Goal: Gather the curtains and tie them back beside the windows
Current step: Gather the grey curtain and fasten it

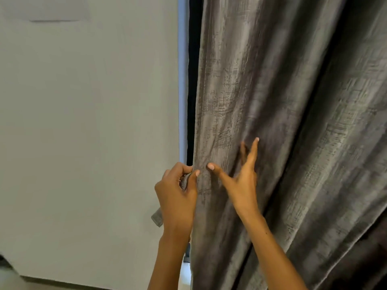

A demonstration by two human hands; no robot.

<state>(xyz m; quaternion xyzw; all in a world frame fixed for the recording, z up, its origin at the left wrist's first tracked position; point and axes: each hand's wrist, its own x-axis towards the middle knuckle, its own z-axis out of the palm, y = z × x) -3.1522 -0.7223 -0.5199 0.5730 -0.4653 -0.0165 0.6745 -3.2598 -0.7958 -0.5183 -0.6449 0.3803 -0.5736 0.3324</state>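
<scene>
A grey, textured curtain (261,91) hangs in folds over the right half of the view. My left hand (178,193) grips a grey fabric tie-back strip (157,218) at the curtain's left edge; the strip's loose end hangs below the hand. My right hand (240,178) lies spread on the curtain front, thumb pointing left towards the left hand and fingers stretched up over a fold.
A plain pale wall (83,122) fills the left half. A narrow bright strip of window frame (182,80) and a dark gap show between wall and curtain. A pale floor edge (41,283) shows at the bottom left.
</scene>
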